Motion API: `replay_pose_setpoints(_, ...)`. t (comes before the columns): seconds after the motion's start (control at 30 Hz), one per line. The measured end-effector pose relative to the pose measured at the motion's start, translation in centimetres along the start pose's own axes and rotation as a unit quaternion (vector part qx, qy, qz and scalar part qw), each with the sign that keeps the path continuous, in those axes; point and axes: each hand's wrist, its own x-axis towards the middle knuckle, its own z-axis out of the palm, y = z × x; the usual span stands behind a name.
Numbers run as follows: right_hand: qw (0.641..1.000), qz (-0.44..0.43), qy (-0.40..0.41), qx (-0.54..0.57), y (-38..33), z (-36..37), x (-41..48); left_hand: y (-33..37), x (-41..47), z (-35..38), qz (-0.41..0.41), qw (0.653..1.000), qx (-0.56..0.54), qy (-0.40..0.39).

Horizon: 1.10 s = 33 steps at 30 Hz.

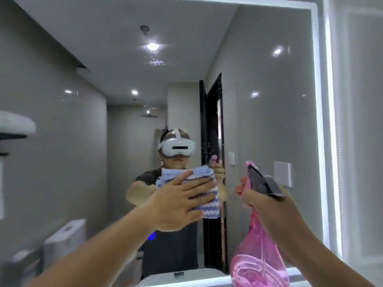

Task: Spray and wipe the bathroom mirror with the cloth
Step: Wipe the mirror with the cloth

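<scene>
While the left hand (pixel 178 200) presses the blue-and-white striped cloth (pixel 205 206) flat-palmed against the lit-edged bathroom mirror (pixel 259 100), the right hand (pixel 267 206), just rightward, grips the pink translucent spray bottle (pixel 259 255) upright.

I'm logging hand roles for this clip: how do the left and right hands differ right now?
The left hand is spread flat, pressing the blue-striped cloth to the mirror; the right hand is curled around the pink spray bottle neck. The left sits farther forward. Both are raised.
</scene>
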Motion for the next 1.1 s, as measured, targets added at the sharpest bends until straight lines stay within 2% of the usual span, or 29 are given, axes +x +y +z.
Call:
replay_pose_setpoints(0.03,1.0,0.001,0.01,0.003,0.0,-0.3,0.1,-1.8,0.2,-0.5,-0.017,0.999,0.023,0.017)
replay_pose_setpoints(0.1,1.0,-0.01,0.017,-0.007,0.3,-1.0,-0.1,-5.9,2.0,-2.0,-0.128,0.99,0.035,0.056)
replay_pose_setpoints(0.17,0.999,-0.024,0.018,-0.018,0.8,-1.3,-0.3,-9.3,5.2,-3.6,-0.257,0.964,0.01,0.07)
replay_pose_setpoints(0.23,0.999,-0.031,0.004,-0.016,1.5,-1.0,-0.6,-9.3,7.8,-4.3,-0.322,0.943,-0.027,0.077)
replay_pose_setpoints(0.3,0.999,-0.031,0.0,-0.011,2.0,-0.6,-0.7,-5.7,8.1,-3.1,-0.281,0.956,-0.037,0.081)
replay_pose_setpoints(0.37,0.999,-0.024,-0.022,0.013,1.9,-0.1,-0.5,-0.3,5.5,-0.8,-0.143,0.987,-0.025,0.064)
replay_pose_setpoints(0.43,0.997,-0.005,-0.053,0.056,1.4,0.1,-0.2,3.0,1.7,0.4,-0.026,0.999,-0.031,0.033)
replay_pose_setpoints(0.5,0.998,-0.004,-0.055,0.04,0.9,0.1,0.0,1.6,-0.7,1.0,0.002,0.999,-0.014,0.037)
replay_pose_setpoints(0.53,0.999,-0.007,-0.042,0.015,0.8,0.0,0.3,-0.2,-1.3,0.9,-0.026,0.998,0.0,0.061)
replay_pose_setpoints(0.6,1.0,-0.007,-0.015,-0.013,0.3,0.1,1.1,-4.6,-2.2,0.2,-0.165,0.978,0.013,0.128)
replay_pose_setpoints(0.7,0.999,0.006,-0.022,0.023,-0.9,0.3,2.0,-10.4,-2.3,-1.9,-0.395,0.904,-0.043,0.161)
replay_pose_setpoints(0.8,0.998,-0.018,-0.039,0.043,-0.7,0.5,2.3,-10.7,1.7,-3.4,-0.519,0.833,-0.07,0.181)
replay_pose_setpoints(0.83,0.998,-0.021,-0.032,0.042,-0.1,0.6,2.2,-9.4,3.4,-3.7,-0.52,0.83,-0.078,0.189)
replay_pose_setpoints(0.87,0.999,-0.024,-0.02,0.042,0.7,0.9,2.1,-7.5,5.0,-3.4,-0.482,0.852,-0.077,0.19)
replay_pose_setpoints(0.9,0.998,-0.028,-0.01,0.048,1.5,1.1,1.9,-4.9,6.0,-2.7,-0.405,0.894,-0.069,0.179)
replay_pose_setpoints(0.97,0.996,-0.031,0.005,0.078,2.7,1.6,1.7,1.3,6.4,-0.8,-0.185,0.974,-0.058,0.116)
replay_pose_setpoints(1.03,0.995,-0.021,0.003,0.101,3.3,1.6,1.3,5.4,4.3,0.2,-0.007,0.997,-0.045,0.055)
replay_pose_setpoints(1.1,0.995,-0.019,-0.001,0.094,3.6,0.4,0.7,4.2,3.4,-0.3,0.065,0.998,-0.019,0.006)
